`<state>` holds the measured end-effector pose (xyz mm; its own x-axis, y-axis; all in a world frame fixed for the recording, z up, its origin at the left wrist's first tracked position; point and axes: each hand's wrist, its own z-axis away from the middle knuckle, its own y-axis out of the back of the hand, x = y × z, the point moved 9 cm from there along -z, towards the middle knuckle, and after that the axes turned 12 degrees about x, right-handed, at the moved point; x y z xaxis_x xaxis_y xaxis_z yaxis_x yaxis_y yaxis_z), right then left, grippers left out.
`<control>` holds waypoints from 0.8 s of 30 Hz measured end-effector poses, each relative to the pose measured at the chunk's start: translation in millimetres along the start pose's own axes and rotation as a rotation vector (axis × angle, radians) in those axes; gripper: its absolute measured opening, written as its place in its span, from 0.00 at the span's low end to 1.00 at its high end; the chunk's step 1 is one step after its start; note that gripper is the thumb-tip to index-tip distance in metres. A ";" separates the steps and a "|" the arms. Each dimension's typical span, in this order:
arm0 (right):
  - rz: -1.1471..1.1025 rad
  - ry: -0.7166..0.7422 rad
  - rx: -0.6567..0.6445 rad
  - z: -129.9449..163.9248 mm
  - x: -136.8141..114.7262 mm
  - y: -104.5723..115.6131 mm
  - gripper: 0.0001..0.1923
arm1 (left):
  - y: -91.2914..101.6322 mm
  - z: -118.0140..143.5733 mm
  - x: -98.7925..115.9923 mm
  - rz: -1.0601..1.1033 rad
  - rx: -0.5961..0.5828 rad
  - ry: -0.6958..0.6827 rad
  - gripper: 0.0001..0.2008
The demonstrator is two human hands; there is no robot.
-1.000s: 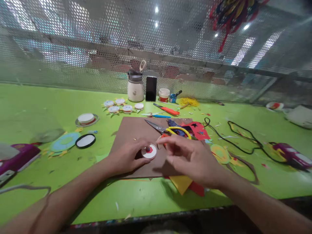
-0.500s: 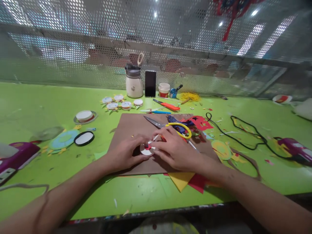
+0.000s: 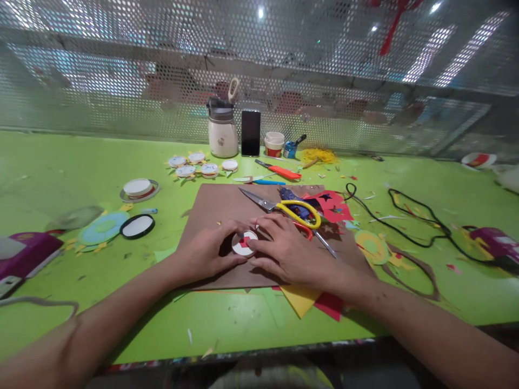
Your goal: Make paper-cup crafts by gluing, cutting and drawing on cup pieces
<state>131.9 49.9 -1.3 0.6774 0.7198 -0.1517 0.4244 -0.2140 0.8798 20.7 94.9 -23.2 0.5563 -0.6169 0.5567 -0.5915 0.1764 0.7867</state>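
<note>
A small white disc point(image 3: 239, 250) with a red paper star point(image 3: 245, 242) on its face is held over a brown board point(image 3: 214, 208). Around the disc's left edge curve the thumb and index finger of my left hand point(image 3: 206, 251). My right hand point(image 3: 286, 249) grips the opposite side, one fingertip against the disc near the star. A sliver of something pale shows by its upper fingers, too small to name. Just beyond my right hand lie scissors with yellow handles point(image 3: 300, 210), a dark blue glue gun point(image 3: 291, 195) and red paper with star cut-outs point(image 3: 334, 205).
Several decorated white discs point(image 3: 186, 171) lie at the back, near a bottle point(image 3: 223, 135), an upright phone point(image 3: 251, 133) and an orange cutter point(image 3: 285, 172). A black ring point(image 3: 138, 226) is at left. A black cord point(image 3: 417, 227) loops across the right side.
My right fingers have shifted slightly on the disc, and more of its face and red star shows. The pale strip by my right fingers is less visible. The view has tilted a little.
</note>
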 end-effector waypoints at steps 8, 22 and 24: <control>-0.023 -0.018 -0.037 -1.0 0.4 -0.7 0.20 | -0.3 -0.2 -5.3 0.002 -0.011 0.082 0.27; -0.002 0.010 -0.038 0.6 -0.4 -1.3 0.20 | 0.1 -0.3 -6.9 -0.006 0.022 0.052 0.28; 0.000 0.014 -0.037 0.4 -0.1 -2.0 0.20 | -0.2 -0.4 -6.3 -0.001 0.015 0.054 0.29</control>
<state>131.2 50.0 -3.2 0.6684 0.7294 -0.1459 0.4020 -0.1892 0.8959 17.5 99.1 -26.8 0.5874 -0.5746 0.5699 -0.5995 0.1641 0.7834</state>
